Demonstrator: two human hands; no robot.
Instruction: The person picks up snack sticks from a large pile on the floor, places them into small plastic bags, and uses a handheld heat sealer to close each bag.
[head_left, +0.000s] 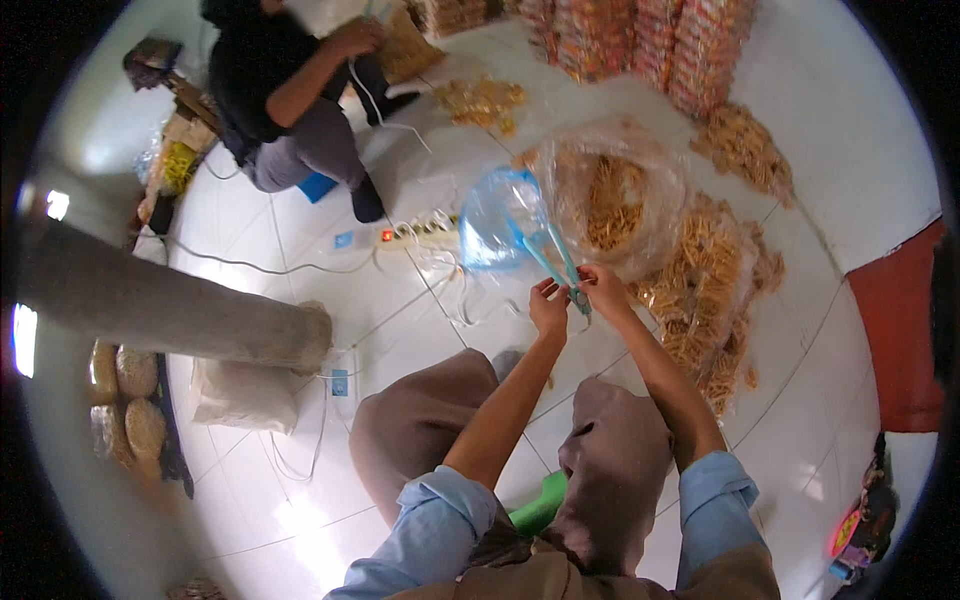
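A light-blue hinged tool (553, 259) with two long arms, like a hand-held heat sealer, stands out in front of me with its arms spread apart. My left hand (550, 306) pinches it near the hinge on the left side. The fingers of my right hand (602, 291) grip the same end from the right. Past the tool's tips lies a blue-tinted clear plastic bag (487, 232). Beside it, a large open clear plastic bag (664, 172) holds loose brown stick-shaped snacks (615, 199).
Filled snack packets (690, 300) are heaped at right, with stacked packets (645, 45) behind. A power strip (420, 229) and white cords lie left of the bags. Another person (300, 112) sits at upper left. A grey column (187, 300) and white sack (244, 396) stand at left.
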